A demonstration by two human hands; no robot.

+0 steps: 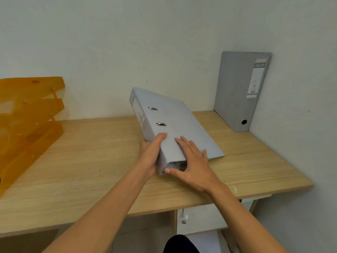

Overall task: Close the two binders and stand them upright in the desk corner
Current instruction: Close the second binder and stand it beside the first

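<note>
Binders are my whole job here, and the one in hand, a pale grey lever-arch binder [173,128], sits at the centre of the frame, tilted with its spine edge raised and its far cover edge down on the desk [91,161]. My left hand [150,154] clamps the near end of the spine, thumb on top and fingers wrapped under it. My right hand [193,161] lies spread and flat on the cover, thumb hooked at the open lower end where some sheets show inside. It looks closed, so I judge that standing it up comes next. Upper right, the second grey binder [238,92] is already upright in the corner against the wall, shut, contents hidden. My worry is the swing: if I pivot too fast, the cover could gape and papers slide, or the corner could knock the standing one over. At the left edge, the stacked orange trays [31,114] look empty, well apart.
</note>
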